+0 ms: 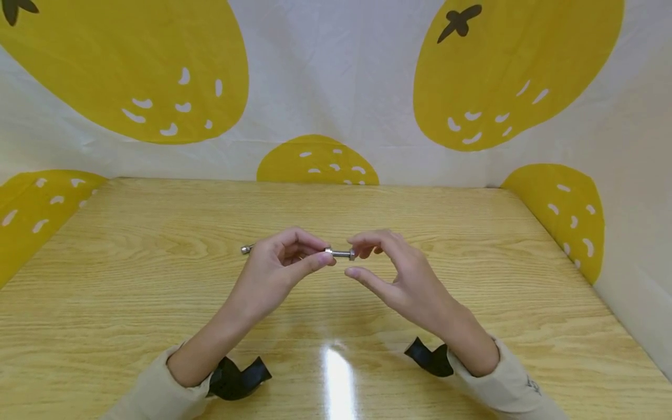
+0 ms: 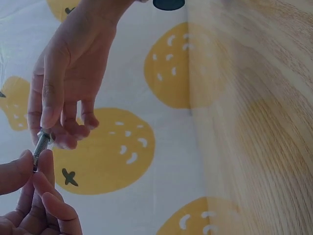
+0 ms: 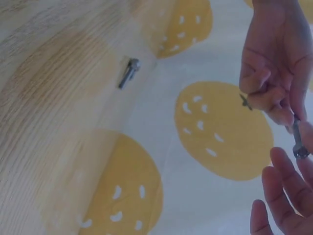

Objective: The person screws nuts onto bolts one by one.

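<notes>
My left hand (image 1: pixel 275 265) pinches one end of a metal bolt (image 1: pixel 341 254) between thumb and fingers, holding it level above the table. The bolt's threaded shank points toward my right hand (image 1: pixel 401 271), with a hex piece at its far end. My right fingers curve loosely around that end, and the thumb stands apart below it. In the left wrist view, the shank of the bolt (image 2: pixel 42 144) runs between both sets of fingertips. The right wrist view shows the rounded end of the bolt (image 3: pixel 300 151) beside my right fingers.
Another small metal bolt (image 1: pixel 246 249) lies on the wooden table (image 1: pixel 157 303), partly behind my left hand. A white cloth with yellow fruit shapes (image 1: pixel 331 76) hangs at the back and sides. Black straps (image 1: pixel 236 379) sit at both sleeve cuffs.
</notes>
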Demonstrator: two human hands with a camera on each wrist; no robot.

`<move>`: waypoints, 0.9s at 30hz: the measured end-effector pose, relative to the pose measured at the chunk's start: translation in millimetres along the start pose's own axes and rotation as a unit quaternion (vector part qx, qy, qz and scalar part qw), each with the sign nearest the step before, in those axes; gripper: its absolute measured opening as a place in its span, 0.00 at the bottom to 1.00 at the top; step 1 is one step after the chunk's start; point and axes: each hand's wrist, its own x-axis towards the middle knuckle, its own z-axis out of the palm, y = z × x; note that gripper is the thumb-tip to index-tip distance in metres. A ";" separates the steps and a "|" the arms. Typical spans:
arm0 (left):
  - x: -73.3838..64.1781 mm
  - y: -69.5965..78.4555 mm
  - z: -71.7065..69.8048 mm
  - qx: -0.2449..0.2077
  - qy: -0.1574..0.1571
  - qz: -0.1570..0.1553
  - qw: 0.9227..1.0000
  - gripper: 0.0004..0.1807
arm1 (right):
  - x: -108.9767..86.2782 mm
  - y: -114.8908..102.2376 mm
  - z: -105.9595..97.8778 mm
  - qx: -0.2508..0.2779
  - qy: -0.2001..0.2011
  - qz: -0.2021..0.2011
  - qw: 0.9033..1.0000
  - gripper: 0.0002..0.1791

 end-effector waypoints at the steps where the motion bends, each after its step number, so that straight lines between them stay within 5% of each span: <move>1: 0.1 -0.1 -0.2 -0.002 -0.001 0.001 1.000 0.09 | 0.2 0.2 0.7 -0.003 0.005 -0.013 1.000 0.21; 6: -0.1 -0.7 -0.2 -0.019 -0.008 0.003 1.000 0.10 | 0.0 0.7 4.0 -0.017 0.023 -0.031 0.999 0.18; 16: -0.5 1.0 1.4 -0.023 -0.019 -0.002 1.000 0.10 | -0.3 -2.7 4.1 -0.008 -0.009 0.043 0.999 0.02; 23: -0.5 1.3 3.7 -0.022 -0.026 -0.003 0.999 0.09 | -0.4 -2.5 5.3 0.001 -0.022 0.090 0.996 0.20; 27: 0.0 0.8 2.6 -0.015 -0.019 -0.005 1.000 0.09 | -0.7 -2.3 0.8 0.002 -0.029 0.088 0.996 0.15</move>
